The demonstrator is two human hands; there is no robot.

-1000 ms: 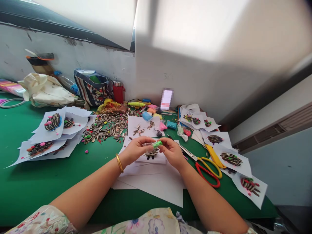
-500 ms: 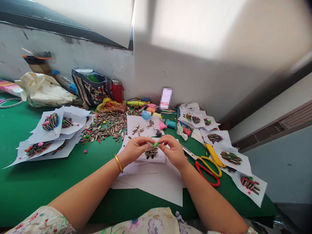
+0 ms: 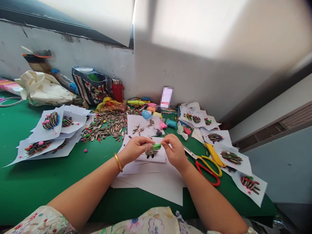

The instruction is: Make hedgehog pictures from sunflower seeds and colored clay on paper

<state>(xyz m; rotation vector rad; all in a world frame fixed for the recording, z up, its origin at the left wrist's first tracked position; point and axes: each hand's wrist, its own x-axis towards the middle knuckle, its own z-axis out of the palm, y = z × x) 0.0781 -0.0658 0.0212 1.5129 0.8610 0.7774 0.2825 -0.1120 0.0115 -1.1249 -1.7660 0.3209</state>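
Both hands meet above a white paper sheet [image 3: 156,158] on the green tabletop [image 3: 48,182]. The left hand [image 3: 135,149] and right hand [image 3: 174,151] each pinch a small green clay lump [image 3: 156,147] between thumb and fingers, just above a sunflower-seed figure [image 3: 151,153]. Scissors [image 3: 207,165] lie near the right wrist.

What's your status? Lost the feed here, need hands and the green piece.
Left hand and right hand both pinching green clay piece. Held above seed picture. Scissors lie to the right, apart.
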